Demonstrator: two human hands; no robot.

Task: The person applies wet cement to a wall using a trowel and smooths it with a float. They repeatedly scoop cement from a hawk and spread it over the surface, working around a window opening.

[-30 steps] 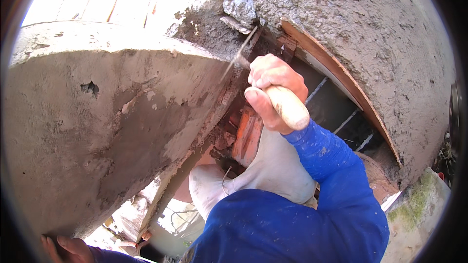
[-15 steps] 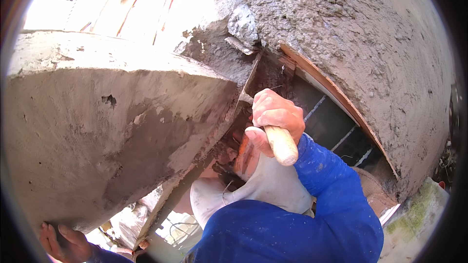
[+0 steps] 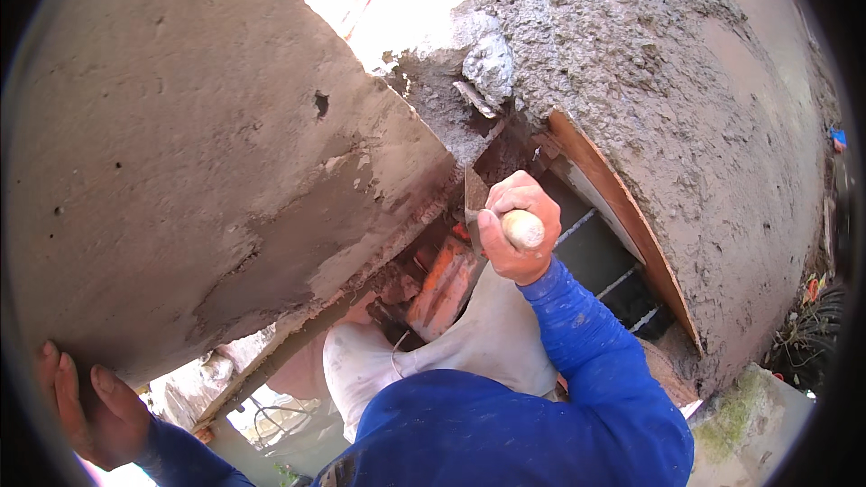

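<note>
My right hand (image 3: pixel 519 225) grips the pale wooden handle (image 3: pixel 522 230) of a trowel, its metal blade (image 3: pixel 474 191) at the edge of a smooth concrete face (image 3: pixel 198 153) on the left, near the inner corner. At the lower left, my left hand (image 3: pixel 99 401) rests against that concrete with its fingers apart. Below the trowel, broken orange bricks (image 3: pixel 440 284) sit in a dark gap, partly hidden by my light trouser leg (image 3: pixel 492 334).
A rough plastered surface (image 3: pixel 677 99) fills the right, bordered by a wooden board (image 3: pixel 613 207). Beside it, metal bars (image 3: pixel 613 284) cross a dark opening. A mossy concrete block (image 3: pixel 735 424) lies at the lower right, near dark debris (image 3: pixel 807 343).
The trowel has moved down to the concrete edge, and its handle now points more toward the camera. The view has shifted, showing more of the left face. My left hand appears higher in view.
</note>
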